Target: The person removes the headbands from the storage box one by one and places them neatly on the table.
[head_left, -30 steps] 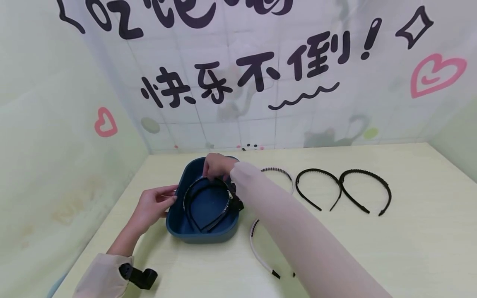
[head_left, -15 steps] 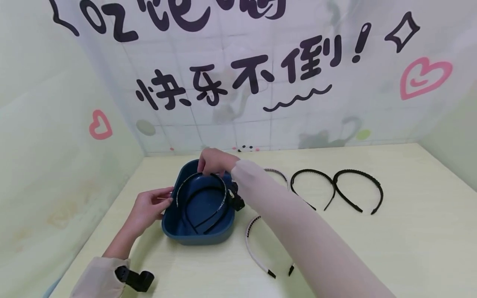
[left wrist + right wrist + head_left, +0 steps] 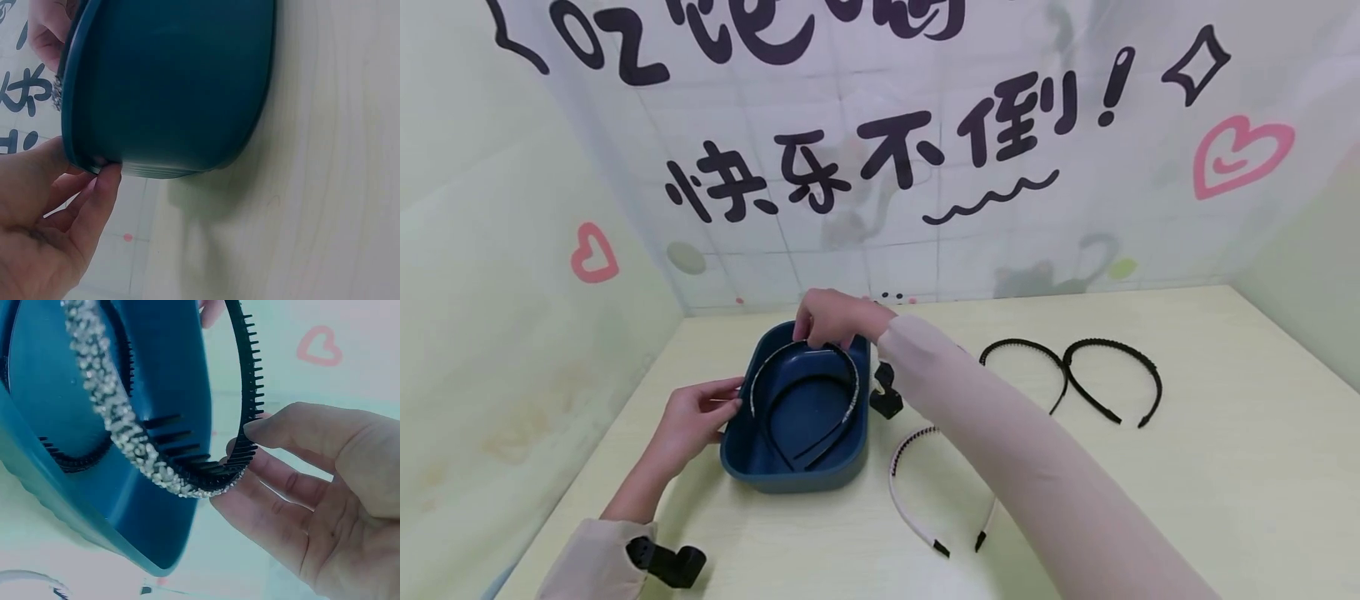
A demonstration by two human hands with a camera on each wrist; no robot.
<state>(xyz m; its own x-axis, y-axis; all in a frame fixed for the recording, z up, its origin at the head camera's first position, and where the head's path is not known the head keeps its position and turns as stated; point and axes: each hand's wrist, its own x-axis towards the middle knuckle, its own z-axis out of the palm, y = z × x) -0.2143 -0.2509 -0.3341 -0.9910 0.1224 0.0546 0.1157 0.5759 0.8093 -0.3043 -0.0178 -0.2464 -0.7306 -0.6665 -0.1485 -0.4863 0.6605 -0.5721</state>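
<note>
One glittering headband (image 3: pixel 115 415): held by the top of its curve, tilted, with its legs reaching down inside the bin's outline; pale stones crust the outer face, black teeth line the inner one. Whether its ends touch the bin floor, I cannot tell.
Right hand (image 3: pixel 835 317): over the far part of the bin, thumb on the toothed side and fingers against the other, pinching the band between them.
Left hand (image 3: pixel 692 421): at the bin's left side, thumb and fingers pinching its edge by the rim.
Blue bin (image 3: pixel 797 482): upright on the pale table (image 3: pixel 1210 467), rounded at the corners.
Inside the bin: a black toothed headband (image 3: pixel 78 464), lying low, beneath the glittering one.
Beside the bin: a white headband (image 3: pixel 901 507) with black tips, on the table, partly hidden by the right sleeve (image 3: pixel 1000 442).
Farther right: a plain black headband (image 3: pixel 1021 342), its lower part covered by that sleeve, touching a thicker black headband (image 3: pixel 1108 342) next to it.
Behind the table: a pale backdrop (image 3: pixel 895 250) with dark lettering and pink hearts.
</note>
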